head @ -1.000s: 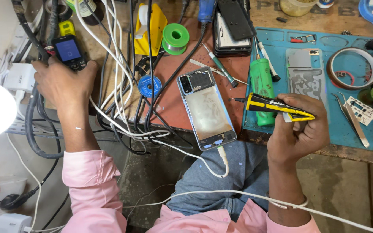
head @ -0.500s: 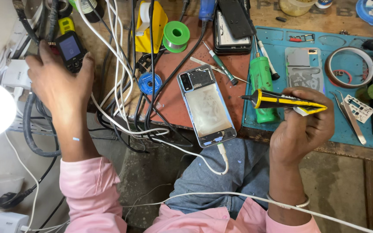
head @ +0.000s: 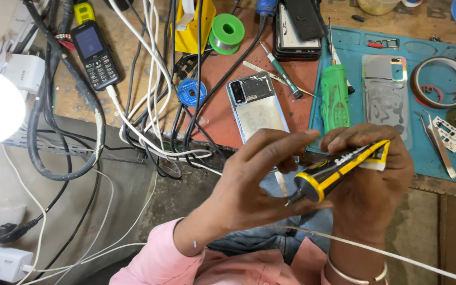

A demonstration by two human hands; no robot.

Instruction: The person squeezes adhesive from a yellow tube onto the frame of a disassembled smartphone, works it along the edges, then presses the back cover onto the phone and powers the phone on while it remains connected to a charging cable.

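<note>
1. The right hand (head: pixel 368 179) is closed around a yellow-and-black glue tube (head: pixel 339 170), holding it slantwise above the lap, just in front of the bench edge; its flattened tail points up to the right, its black nozzle end down to the left.
2. The left hand (head: pixel 259 179) meets the tube at the nozzle end, fingers pinched on the black tip; how tightly they grip cannot be told.
3. Behind the hands an opened smartphone (head: pixel 257 108) lies face down on the reddish mat (head: pixel 220 119), its lower end hidden by the left hand.
4. A green screwdriver (head: pixel 335 97) rests on the blue work mat (head: pixel 434 158), beside a phone back cover (head: pixel 385 95).
5. A keypad phone (head: pixel 95 54) lies far left among cables (head: pixel 149 105).
</note>
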